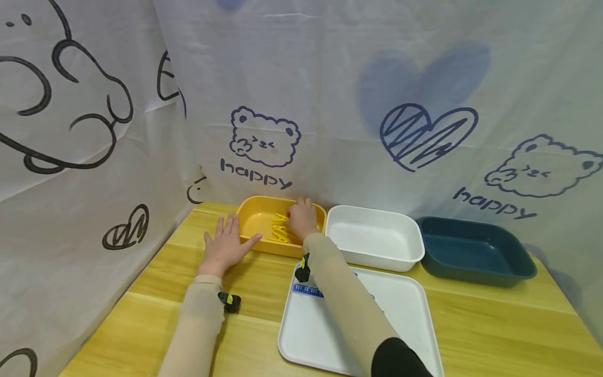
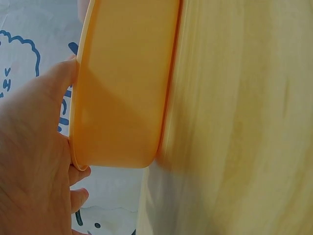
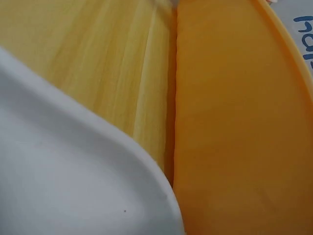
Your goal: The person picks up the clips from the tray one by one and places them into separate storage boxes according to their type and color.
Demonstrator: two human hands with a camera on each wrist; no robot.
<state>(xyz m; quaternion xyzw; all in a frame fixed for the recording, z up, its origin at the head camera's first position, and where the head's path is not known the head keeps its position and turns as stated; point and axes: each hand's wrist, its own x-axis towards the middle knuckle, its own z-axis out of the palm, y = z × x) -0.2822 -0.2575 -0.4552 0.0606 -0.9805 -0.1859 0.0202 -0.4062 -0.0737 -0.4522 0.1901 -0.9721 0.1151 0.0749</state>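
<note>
A yellow bin (image 1: 256, 246) stands at the back of the table. Inside it lie several yellow clothes pegs (image 1: 280, 229). My right hand (image 1: 303, 219) reaches into the bin's right half, beside the pegs. Its fingertips are partly hidden, so whether it pinches a peg cannot be told. At the bin's front left corner is my left hand (image 1: 225, 248), fingers spread and thumb stretched along the front rim. The left wrist view shows this left hand (image 2: 36, 132) touching the rim of the bin (image 2: 122, 93). In the right wrist view the bin's wall (image 3: 239, 122) shows, without the hand.
Right of the yellow bin stand a white bin (image 1: 377, 256) and a dark teal bin (image 1: 476, 272). A white tray (image 1: 311, 335) lies in front, bearing a blue ruler-like strip (image 1: 308, 290) and other blue bits, partly under the right forearm. A printed curtain (image 1: 330, 104) hangs behind.
</note>
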